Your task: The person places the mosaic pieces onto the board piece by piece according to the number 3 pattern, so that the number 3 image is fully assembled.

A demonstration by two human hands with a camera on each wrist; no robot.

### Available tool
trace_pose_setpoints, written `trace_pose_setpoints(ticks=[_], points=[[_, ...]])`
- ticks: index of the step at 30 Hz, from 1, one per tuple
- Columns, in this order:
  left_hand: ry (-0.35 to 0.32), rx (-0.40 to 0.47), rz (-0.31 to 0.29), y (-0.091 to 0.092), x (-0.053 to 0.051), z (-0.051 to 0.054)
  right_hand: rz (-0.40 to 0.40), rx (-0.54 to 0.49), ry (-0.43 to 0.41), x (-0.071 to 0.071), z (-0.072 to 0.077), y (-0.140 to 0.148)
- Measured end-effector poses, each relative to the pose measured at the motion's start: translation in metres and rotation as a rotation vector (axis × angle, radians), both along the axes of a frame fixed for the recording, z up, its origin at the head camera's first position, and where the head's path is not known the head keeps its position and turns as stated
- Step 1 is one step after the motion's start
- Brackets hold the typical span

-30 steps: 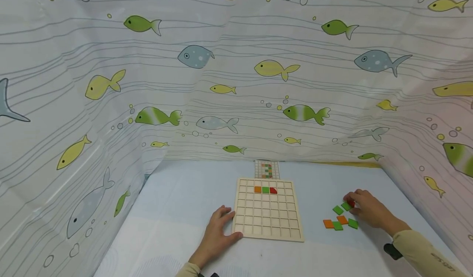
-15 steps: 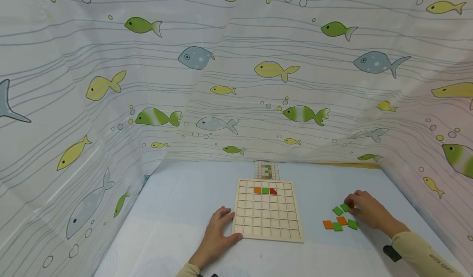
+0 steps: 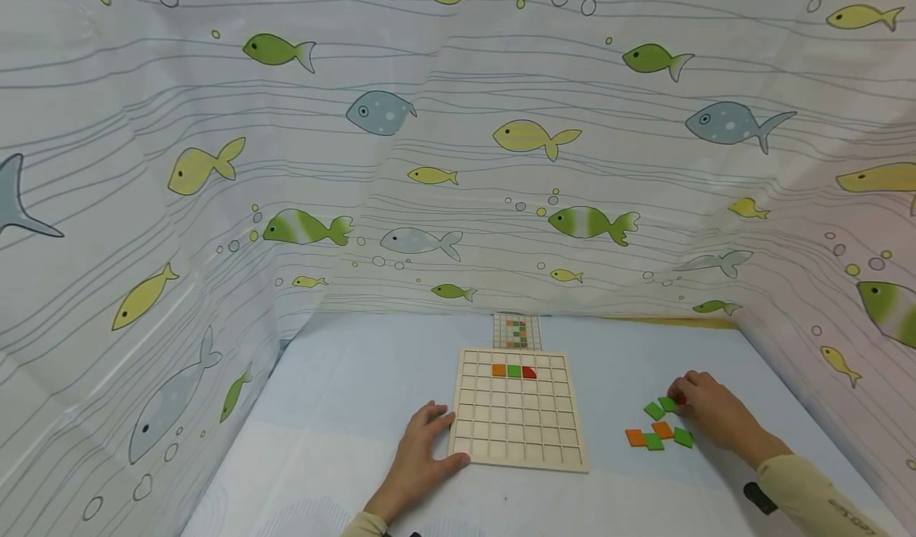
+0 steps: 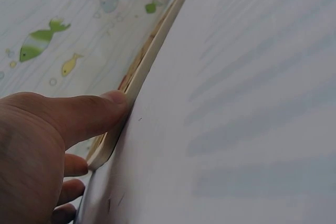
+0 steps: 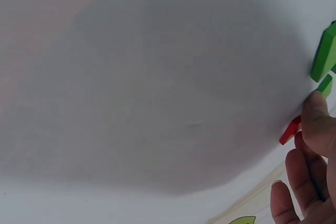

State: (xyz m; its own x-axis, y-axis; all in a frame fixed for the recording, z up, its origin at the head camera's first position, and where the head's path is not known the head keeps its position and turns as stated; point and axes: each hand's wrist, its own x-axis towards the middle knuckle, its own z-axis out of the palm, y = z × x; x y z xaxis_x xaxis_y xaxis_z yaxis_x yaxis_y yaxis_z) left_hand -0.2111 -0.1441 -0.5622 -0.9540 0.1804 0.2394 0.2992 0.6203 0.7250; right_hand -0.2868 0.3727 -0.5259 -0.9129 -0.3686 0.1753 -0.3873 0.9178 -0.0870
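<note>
In the head view, a square wooden grid board (image 3: 520,426) lies on the table, with an orange tile (image 3: 498,371), a green tile (image 3: 514,371) and a red tile with one rounded corner (image 3: 529,372) side by side in an upper row. My left hand (image 3: 422,453) holds the board's near left corner, thumb on the front edge and fingers at the left side. To the right, my right hand (image 3: 716,411) pinches another red tile (image 5: 290,130) between thumb and fingers, low over the table. A loose green tile (image 3: 668,404) lies right beside its fingertips.
Several loose green and orange tiles (image 3: 635,437) lie between the board and my right hand. Behind the board lies a printed pattern card (image 3: 517,332) showing a grid with coloured squares. A fish-patterned curtain (image 3: 458,163) encloses the table at the back and sides.
The fingers of my right hand have shifted slightly and now hide more of the red tile. My left hand stays at the board's corner, and the board has not moved.
</note>
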Motion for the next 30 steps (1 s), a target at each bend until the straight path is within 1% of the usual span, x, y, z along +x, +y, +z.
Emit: trace_pose_setpoints(ticks=[4,8,11,16,24,26,30], points=[[0.002,0.004,0.0,0.0,0.0,0.0,0.019,0.049,0.056,0.0,-0.004,0.0],[0.006,0.003,0.001,0.0,-0.001,-0.001,0.033,0.062,0.101,0.002,-0.007,0.0],[0.001,0.005,0.001,0.0,-0.001,-0.001,0.033,0.062,0.105,0.002,-0.008,0.001],[-0.006,-0.002,0.0,0.0,-0.001,-0.002,0.03,0.076,0.082,0.0,-0.009,0.003],[-0.002,-0.003,0.0,0.0,0.001,0.0,0.028,0.073,0.076,-0.003,-0.005,-0.002],[-0.003,-0.002,0.0,0.001,0.001,0.0,0.038,0.077,0.088,-0.004,-0.003,-0.004],[-0.002,-0.001,0.0,0.0,0.001,0.001,0.08,0.069,0.139,-0.005,-0.001,-0.007]])
